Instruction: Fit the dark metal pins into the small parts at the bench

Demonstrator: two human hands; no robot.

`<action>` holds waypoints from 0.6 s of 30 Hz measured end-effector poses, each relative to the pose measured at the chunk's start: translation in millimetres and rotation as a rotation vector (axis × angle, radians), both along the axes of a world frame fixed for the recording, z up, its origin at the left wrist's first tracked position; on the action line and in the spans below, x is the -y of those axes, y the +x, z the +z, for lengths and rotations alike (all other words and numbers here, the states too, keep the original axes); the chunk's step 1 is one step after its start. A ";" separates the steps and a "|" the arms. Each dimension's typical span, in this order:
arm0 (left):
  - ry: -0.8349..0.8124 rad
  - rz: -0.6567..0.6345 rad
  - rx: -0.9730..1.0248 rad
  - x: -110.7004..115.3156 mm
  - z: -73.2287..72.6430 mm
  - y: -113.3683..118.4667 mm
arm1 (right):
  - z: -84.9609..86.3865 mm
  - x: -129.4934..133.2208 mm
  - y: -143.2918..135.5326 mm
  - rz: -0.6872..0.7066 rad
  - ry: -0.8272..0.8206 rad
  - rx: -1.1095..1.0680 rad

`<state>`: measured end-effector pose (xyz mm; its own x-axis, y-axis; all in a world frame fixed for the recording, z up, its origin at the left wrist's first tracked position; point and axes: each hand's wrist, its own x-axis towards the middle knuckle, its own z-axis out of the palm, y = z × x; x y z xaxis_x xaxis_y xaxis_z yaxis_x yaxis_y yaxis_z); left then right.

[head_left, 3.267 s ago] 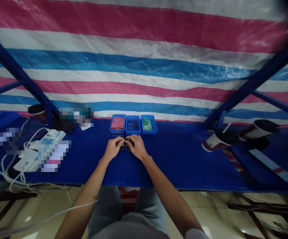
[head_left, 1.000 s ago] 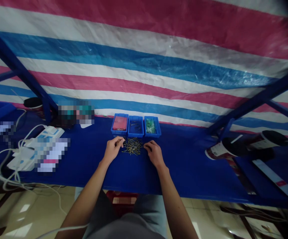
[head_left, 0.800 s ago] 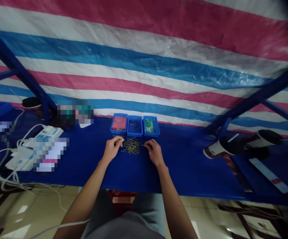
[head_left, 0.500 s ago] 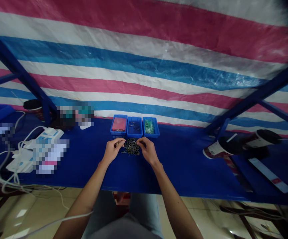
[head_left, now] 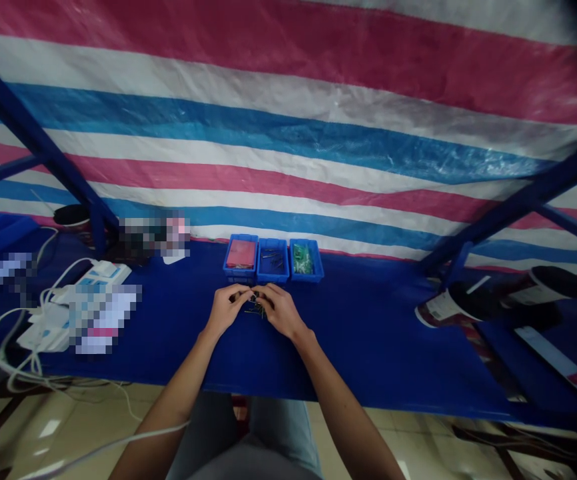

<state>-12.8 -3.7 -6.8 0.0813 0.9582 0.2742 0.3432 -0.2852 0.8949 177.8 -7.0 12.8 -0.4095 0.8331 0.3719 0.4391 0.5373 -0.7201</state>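
Observation:
My left hand (head_left: 227,308) and my right hand (head_left: 279,311) meet above the blue table (head_left: 358,333), fingertips pinched together. Between them shows a tiny item, too small to name. Beneath the fingers lies a pile of thin dark metal pieces (head_left: 255,309), like screws or nails, mostly covered by my hands. Just beyond stand three small blue bins in a row. The left bin (head_left: 241,271) holds flat pink-red pieces, the middle bin (head_left: 273,277) a few dark thin pieces, and the right bin (head_left: 307,277) small green and clear pieces.
A white power strip (head_left: 88,293) with tangled cables lies at left. Dark cups (head_left: 446,303) and a pale flat phone-like object (head_left: 561,363) are at right. Blue frame bars (head_left: 513,207) slant up on both sides before a striped tarp (head_left: 288,147).
My right hand has moved left to meet my left hand, covering more of the pile. The view has shifted slightly, so the bins appear a little lower and further right.

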 end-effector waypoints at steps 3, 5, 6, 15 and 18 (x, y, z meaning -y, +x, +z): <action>-0.020 0.016 0.013 -1.1 -2.7 0.2 | -0.1 5.5 -3.1 -0.028 0.011 -0.011; -0.019 0.016 0.009 -1.2 -3.3 0.6 | -0.3 7.7 -5.1 -0.042 0.017 -0.012; -0.017 0.011 0.007 -0.9 -3.1 0.8 | -0.4 8.4 -6.0 -0.040 0.017 -0.010; 0.025 -0.042 -0.006 2.3 5.8 3.1 | -4.8 7.5 -5.8 -0.124 -0.006 -0.113; 0.017 -0.043 -0.014 2.7 7.0 3.6 | -7.5 6.5 -6.5 -0.191 -0.046 -0.207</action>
<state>-9.2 -6.4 0.2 0.1265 0.9488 0.2893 0.3427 -0.3155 0.8849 171.2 -13.6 5.2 -0.1625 0.9059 0.3910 0.3708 0.4233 -0.8266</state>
